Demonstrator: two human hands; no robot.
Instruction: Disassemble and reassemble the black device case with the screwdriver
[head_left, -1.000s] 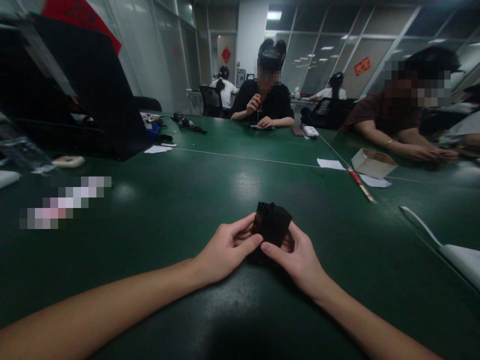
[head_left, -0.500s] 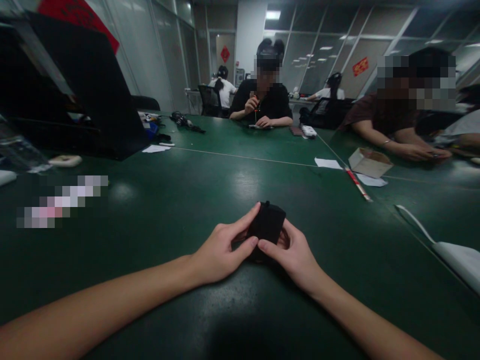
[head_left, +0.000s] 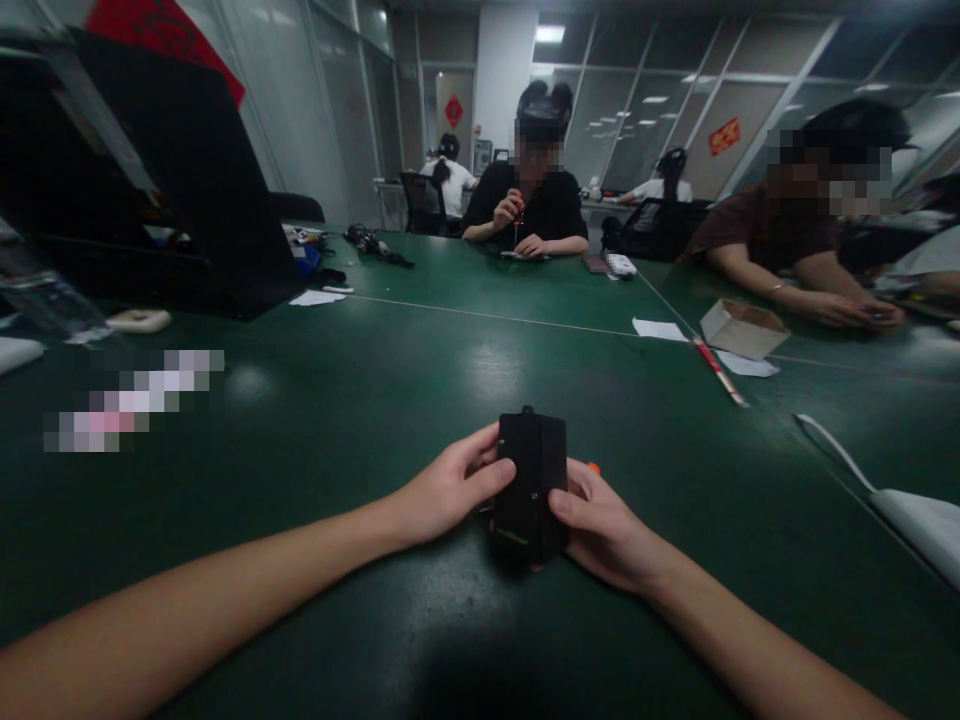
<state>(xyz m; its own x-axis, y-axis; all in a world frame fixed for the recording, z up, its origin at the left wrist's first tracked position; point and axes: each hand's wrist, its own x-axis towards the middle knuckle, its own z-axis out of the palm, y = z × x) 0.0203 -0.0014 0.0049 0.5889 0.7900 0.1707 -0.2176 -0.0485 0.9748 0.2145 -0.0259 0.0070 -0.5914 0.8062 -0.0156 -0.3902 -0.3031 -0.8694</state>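
I hold a small black box-shaped device (head_left: 529,485) between both hands over the green table (head_left: 375,420). Its flat face with small screws points up at me, long side running away from me. My left hand (head_left: 450,490) grips its left edge, thumb on top. My right hand (head_left: 600,525) grips its right edge, thumb pressed on the face. A small orange bit (head_left: 593,467) shows just behind my right fingers; I cannot tell what it is.
An open black laptop (head_left: 165,180) stands at far left with white papers near it. A cardboard box (head_left: 742,327), a red-and-white pen (head_left: 720,370) and paper lie at right. A white object (head_left: 915,515) sits at the right edge. Other people sit across the table.
I have turned the black device from a tilted, bunched position to lying flat with its broad face up. Both hands shifted to its sides.
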